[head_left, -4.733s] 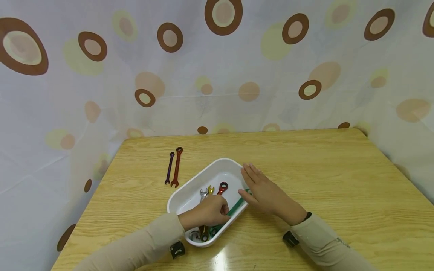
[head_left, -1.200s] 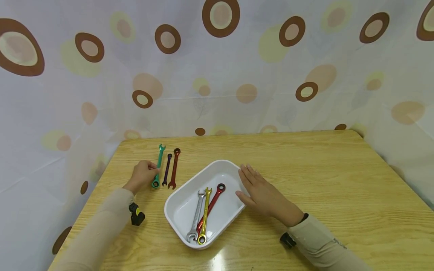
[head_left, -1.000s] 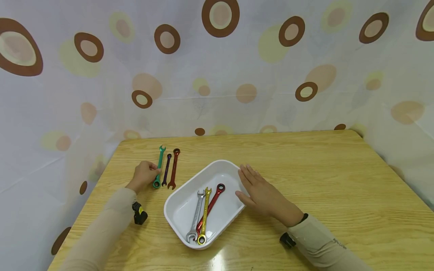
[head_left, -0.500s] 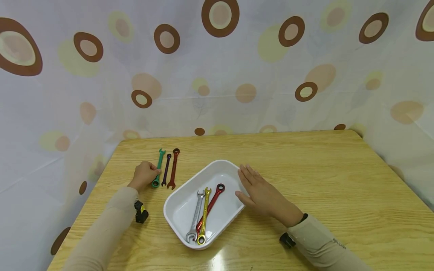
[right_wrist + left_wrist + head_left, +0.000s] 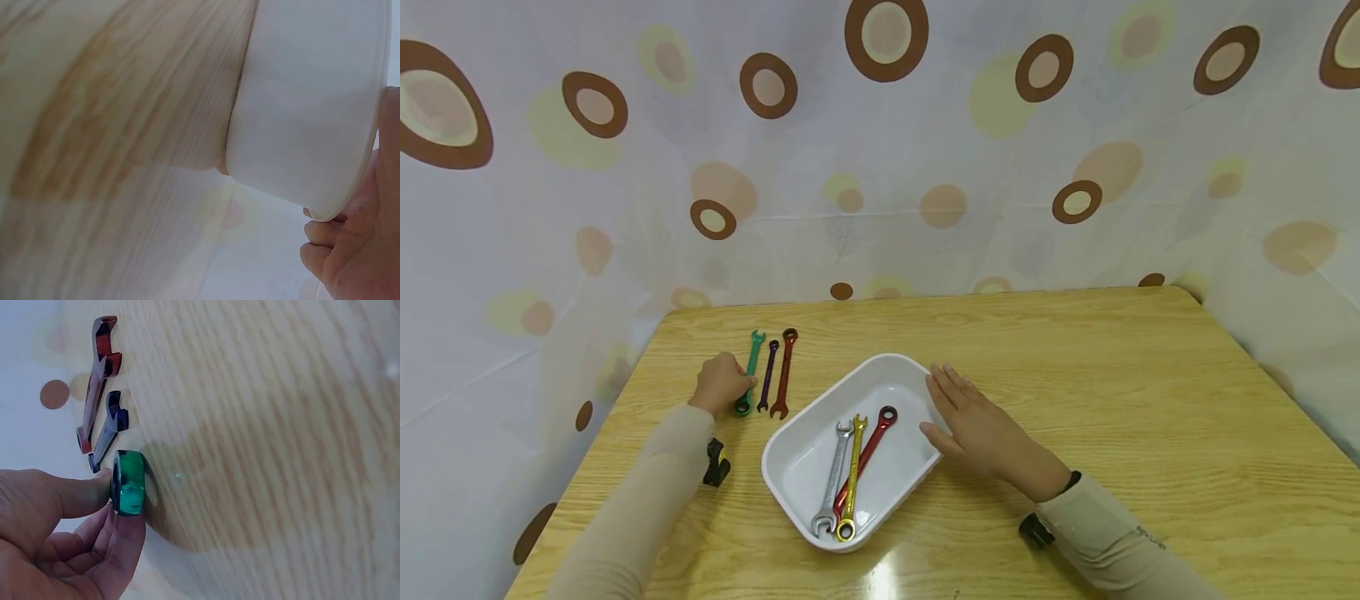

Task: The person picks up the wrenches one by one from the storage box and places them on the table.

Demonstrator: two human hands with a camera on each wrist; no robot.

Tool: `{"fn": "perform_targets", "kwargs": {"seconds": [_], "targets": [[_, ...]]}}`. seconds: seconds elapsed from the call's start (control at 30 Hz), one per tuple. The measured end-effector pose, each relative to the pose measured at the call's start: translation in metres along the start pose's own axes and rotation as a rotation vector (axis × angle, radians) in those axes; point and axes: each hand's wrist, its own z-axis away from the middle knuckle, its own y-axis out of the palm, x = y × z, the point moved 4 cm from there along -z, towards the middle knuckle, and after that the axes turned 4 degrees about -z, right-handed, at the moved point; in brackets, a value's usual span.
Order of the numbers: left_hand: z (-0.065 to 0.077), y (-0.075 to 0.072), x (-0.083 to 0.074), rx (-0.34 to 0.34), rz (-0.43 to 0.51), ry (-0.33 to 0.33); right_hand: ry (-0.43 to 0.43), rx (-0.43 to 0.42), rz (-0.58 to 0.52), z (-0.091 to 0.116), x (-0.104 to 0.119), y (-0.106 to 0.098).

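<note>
My left hand (image 5: 722, 383) pinches a green combination wrench (image 5: 755, 343) between thumb and fingers, close over the table at the left. In the left wrist view, the ring end of the green wrench (image 5: 130, 483) points at the camera. Right beside it lie a small purple wrench (image 5: 768, 377) and a longer dark red wrench (image 5: 785, 375), roughly parallel. My right hand (image 5: 981, 429) rests at the right rim of a white tray (image 5: 820, 408), fingers straight and thumb spread over its inside. Within the tray are a silver wrench (image 5: 833, 479), a yellow wrench (image 5: 853, 479) and a red wrench (image 5: 874, 442).
The wooden table (image 5: 1112, 375) reaches back to a patterned cloth (image 5: 880, 167), which also hangs along both sides. In the right wrist view, the tray's outer wall (image 5: 300, 106) stands on the table.
My left hand has carried the green wrench out of the tray to the left of the purple one. Within the last second it shifted slightly towards me. My right hand stayed at the rim.
</note>
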Motion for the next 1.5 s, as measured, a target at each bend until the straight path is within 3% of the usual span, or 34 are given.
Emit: {"fn": "perform_targets", "kwargs": {"seconds": [0.17, 0.6, 1.5], "targets": [[0.0, 0.001, -0.002, -0.004, -0.009, -0.006, -0.001, 0.0, -0.003, 0.0, 0.0, -0.001], [0.004, -0.002, -0.014, -0.047, -0.137, 0.024, 0.002, 0.001, -0.009, 0.0, 0.001, 0.001], [0.007, -0.003, -0.006, -0.078, -0.077, 0.007, -0.021, -0.008, -0.005, -0.002, 0.005, -0.001]]}}
